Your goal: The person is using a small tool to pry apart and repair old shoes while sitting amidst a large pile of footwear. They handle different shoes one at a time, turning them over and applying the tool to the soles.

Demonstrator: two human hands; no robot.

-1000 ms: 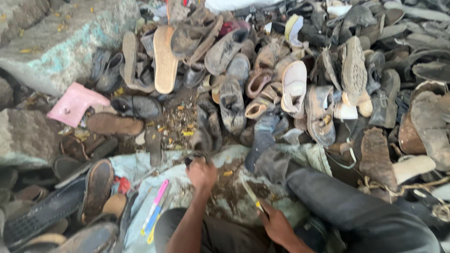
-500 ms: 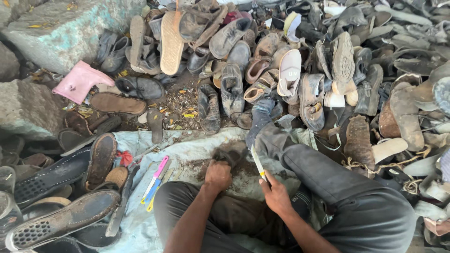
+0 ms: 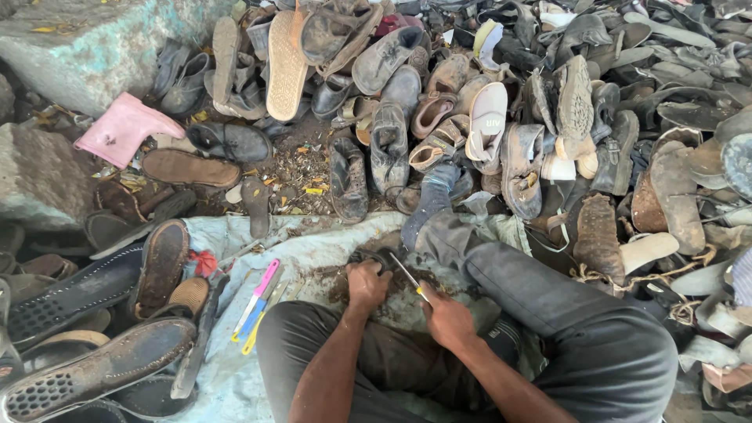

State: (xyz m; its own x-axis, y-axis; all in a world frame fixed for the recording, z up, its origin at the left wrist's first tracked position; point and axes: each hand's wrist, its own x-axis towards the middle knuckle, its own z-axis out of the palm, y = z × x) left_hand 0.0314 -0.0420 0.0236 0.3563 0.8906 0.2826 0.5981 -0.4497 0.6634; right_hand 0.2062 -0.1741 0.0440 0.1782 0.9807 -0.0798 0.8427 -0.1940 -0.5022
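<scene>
Soft, even daylight over the whole scene.
Shadows are faint and short, with no glare; the centre looks sharp, while wide-angle stretching and slight softness show toward the edges and corners.

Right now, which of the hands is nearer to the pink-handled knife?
Left. The left hand is just right of the pink-handled knife; the right hand lies farther right.

Dark worn sole piece (image 3: 374,258), dirty, lies flat on the pale cloth w/ debris around it, pinned under left hand (image 3: 366,283). Thin knife (image 3: 407,276), metal blade, yellowish handle, held slanted in right hand (image 3: 445,319), tip twd sole piece.
</scene>
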